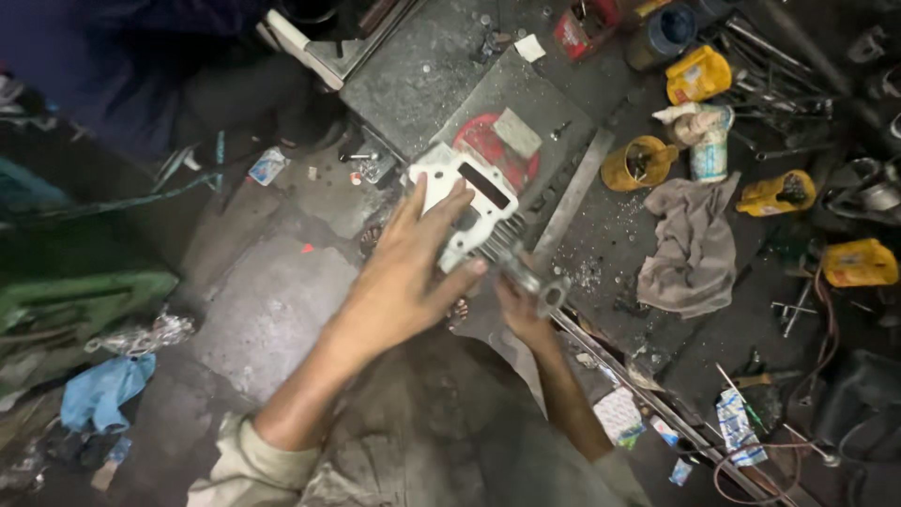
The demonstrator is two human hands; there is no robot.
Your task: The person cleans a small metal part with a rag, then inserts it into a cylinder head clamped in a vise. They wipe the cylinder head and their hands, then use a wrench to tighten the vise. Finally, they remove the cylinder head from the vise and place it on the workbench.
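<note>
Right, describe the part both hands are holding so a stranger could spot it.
Start at the dark, littered workshop floor and find the grey stone slab at its middle. Just below the slab's red disc, the left hand presses a pale, flat-faced metal engine block. Unlike the surrounding yellow tubs, it has cooling fins.

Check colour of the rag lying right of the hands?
The rag is a dull grey-beige, crumpled on the dark floor; head view shows it.

right hand (522, 314): mostly hidden beneath the gripped metal part (469, 211)
part's underside: covered by left hand (404, 272)
forearms: cut off at bottom edge
</note>
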